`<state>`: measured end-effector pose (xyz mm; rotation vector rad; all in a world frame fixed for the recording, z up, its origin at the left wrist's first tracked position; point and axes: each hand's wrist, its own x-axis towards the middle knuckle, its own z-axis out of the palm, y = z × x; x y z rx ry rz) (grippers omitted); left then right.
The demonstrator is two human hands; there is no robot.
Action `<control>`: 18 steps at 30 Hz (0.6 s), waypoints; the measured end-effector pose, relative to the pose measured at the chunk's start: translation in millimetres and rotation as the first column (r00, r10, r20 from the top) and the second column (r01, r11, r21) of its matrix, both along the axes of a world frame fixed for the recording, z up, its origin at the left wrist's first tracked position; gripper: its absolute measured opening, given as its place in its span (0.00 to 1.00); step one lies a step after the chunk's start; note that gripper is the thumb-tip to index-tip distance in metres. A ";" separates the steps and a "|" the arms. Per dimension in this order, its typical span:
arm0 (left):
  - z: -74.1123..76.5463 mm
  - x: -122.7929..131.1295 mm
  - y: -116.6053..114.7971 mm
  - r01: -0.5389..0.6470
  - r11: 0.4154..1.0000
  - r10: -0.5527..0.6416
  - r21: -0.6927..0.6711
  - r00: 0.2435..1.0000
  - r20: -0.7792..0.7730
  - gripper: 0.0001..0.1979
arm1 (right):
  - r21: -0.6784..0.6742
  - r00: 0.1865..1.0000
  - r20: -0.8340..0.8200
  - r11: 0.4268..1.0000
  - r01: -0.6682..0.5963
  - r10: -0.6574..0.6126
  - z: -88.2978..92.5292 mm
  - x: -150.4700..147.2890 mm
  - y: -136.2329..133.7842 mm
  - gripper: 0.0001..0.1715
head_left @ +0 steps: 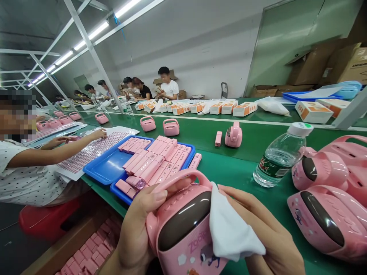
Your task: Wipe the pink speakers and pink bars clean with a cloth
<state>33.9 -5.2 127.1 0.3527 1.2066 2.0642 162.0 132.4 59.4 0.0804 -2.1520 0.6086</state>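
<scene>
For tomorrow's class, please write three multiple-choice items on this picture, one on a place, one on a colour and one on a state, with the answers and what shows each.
1. Where do most of the pink bars on the green bench lie?
A. On a red stool
B. In a blue tray
C. In a cardboard carton

2. What colour is the cloth that the right hand presses to the pink speaker?
A. White
B. Blue
C. Green

3. What state is the water bottle in?
A. Uncapped and empty
B. Crushed flat
C. Capped and partly filled

Answers:
1. B, the bars sit in rows inside the tray.
2. A, the cloth shows white against the speaker.
3. C, a cap tops it and water shows inside.
</scene>
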 end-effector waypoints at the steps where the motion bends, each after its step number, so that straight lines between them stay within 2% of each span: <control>1: -0.7 0.8 0.9 0.023 0.999 -0.023 0.026 1.000 -0.014 0.15 | 0.030 0.999 -0.024 0.999 0.025 -0.024 0.3 -0.2 -0.9 0.23; 4: -3.5 2.4 2.6 0.091 0.993 -0.089 0.075 0.996 -0.026 0.15 | 0.181 0.985 -0.168 0.981 0.072 -0.042 1.7 -7.2 -7.8 0.21; 8: -8.7 2.1 1.0 0.106 0.994 -0.104 0.027 0.994 -0.043 0.14 | 0.404 0.954 -0.300 0.908 0.110 0.018 5.0 -16.6 -15.9 0.16; 11: -11.4 1.3 -0.5 0.064 0.998 -0.063 0.005 0.997 -0.039 0.16 | 0.371 0.967 -0.253 0.923 0.100 -0.003 5.2 -14.9 -12.3 0.14; 13: -12.0 1.1 -0.5 0.022 1.000 -0.022 -0.003 0.999 -0.040 0.17 | 0.301 0.975 -0.219 0.948 0.107 -0.041 2.9 -12.7 -10.3 0.17; 18: -11.8 1.4 1.9 0.026 0.997 -0.030 -0.070 0.998 -0.059 0.18 | 0.183 0.917 -0.359 0.950 0.254 -0.176 -5.0 -14.2 -18.3 0.13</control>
